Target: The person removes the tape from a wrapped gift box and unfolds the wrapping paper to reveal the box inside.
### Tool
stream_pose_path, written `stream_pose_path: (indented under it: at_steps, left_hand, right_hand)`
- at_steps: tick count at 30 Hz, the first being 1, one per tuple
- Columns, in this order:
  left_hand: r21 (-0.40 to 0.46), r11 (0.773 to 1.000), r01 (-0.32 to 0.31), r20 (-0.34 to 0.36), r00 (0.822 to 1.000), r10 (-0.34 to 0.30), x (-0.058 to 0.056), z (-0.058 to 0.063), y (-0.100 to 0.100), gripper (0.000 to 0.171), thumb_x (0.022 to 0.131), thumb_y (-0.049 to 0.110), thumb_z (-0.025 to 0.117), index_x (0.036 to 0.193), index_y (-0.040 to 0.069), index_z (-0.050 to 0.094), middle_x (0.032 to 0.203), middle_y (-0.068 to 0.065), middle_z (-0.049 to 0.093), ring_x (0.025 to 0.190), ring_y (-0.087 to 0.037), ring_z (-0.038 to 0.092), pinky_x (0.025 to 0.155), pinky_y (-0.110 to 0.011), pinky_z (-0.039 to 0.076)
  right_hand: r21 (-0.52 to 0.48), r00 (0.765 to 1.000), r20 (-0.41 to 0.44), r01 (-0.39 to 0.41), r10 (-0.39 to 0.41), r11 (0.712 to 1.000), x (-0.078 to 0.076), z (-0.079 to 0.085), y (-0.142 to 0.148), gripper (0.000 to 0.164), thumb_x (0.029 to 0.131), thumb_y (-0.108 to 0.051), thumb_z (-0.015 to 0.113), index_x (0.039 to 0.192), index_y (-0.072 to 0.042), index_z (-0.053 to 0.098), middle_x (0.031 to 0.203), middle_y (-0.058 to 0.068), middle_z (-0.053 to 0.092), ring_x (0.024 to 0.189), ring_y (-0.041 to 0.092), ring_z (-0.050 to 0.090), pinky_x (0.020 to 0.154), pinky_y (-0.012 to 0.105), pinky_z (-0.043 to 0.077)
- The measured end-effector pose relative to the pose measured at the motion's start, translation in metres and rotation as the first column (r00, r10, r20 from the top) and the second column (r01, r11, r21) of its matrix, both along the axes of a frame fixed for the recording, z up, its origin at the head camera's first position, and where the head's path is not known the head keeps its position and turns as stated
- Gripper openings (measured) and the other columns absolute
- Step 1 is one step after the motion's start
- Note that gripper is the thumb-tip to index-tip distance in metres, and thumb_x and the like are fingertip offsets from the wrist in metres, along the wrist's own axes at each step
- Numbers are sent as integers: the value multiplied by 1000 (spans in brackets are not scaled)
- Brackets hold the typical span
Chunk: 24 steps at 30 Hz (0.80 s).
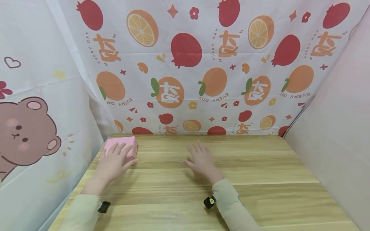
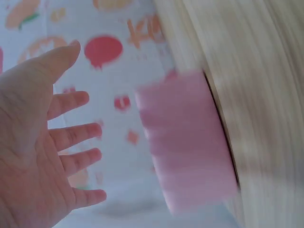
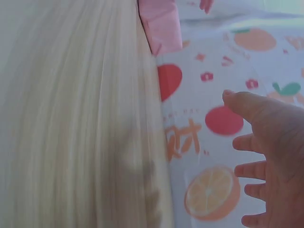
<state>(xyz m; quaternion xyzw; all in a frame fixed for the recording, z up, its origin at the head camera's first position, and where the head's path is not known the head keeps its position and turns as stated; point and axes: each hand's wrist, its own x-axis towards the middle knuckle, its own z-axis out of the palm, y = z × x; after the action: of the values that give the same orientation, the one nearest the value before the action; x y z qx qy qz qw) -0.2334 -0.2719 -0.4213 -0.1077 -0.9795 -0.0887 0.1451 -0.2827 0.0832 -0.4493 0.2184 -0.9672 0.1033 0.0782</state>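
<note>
A pink box-shaped block [image 1: 122,141] sits at the back left corner of the wooden table [image 1: 173,186]. My left hand [image 1: 112,163] hovers over its near side with fingers spread, overlapping it in the head view. In the left wrist view a gap shows between that hand [image 2: 42,142] and the pink block [image 2: 187,147]. My right hand [image 1: 200,160] is held above the middle of the table, fingers apart and holding nothing. The right wrist view shows the right hand [image 3: 275,152] spread, with part of the pink block [image 3: 161,28] at the top.
A white cloth printed with fruit [image 1: 186,49] hangs along the table's back edge. On the left hangs a cloth with a bear print [image 1: 29,131], and a plain pale wall [image 1: 338,128] borders the right side. Each wrist carries a small black device [image 1: 209,202].
</note>
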Motion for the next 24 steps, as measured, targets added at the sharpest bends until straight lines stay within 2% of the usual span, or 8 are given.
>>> stream_pose_path:
  at_steps: [5, 11, 17, 24]
  left_hand:
    - [-1, 998, -59, -45, 997, 59, 6, 1, -42, 71, 89, 55, 61, 141, 10, 45, 146, -26, 39, 135, -50, 29, 100, -80, 18]
    - [2, 995, -97, -30, 995, 97, 4, -4, -83, 79, 90, 57, 59, 151, 13, 33, 144, -32, 37, 131, -54, 31, 96, -79, 23]
    - [-4, 996, -94, 8, 995, 94, -1, -13, -99, 87, 88, 59, 60, 153, 10, 29, 142, -34, 38, 130, -55, 31, 94, -80, 23]
    - [-26, 998, -62, 13, 998, 63, -9, -17, -101, 94, 84, 60, 65, 152, 7, 29, 135, -33, 46, 125, -53, 37, 95, -75, 29]
  right_hand:
    - [44, 999, -23, -27, 28, 999, 1, 5, -28, 68, 94, -60, 49, 149, -22, 38, 159, 8, 31, 151, 31, 19, 119, 55, 25]
    - [62, 995, -50, -78, 81, 995, -3, 3, -61, 70, 94, -61, 48, 150, -22, 36, 159, 6, 31, 151, 29, 19, 119, 54, 25]
    - [132, 990, -85, -104, 116, 986, -5, -4, -96, 76, 92, -67, 45, 153, -26, 28, 160, 3, 30, 150, 26, 22, 119, 50, 29]
    - [148, 983, -70, -160, 172, 976, -10, -12, -133, 78, 92, -67, 46, 154, -26, 26, 160, 2, 29, 149, 24, 26, 118, 50, 30]
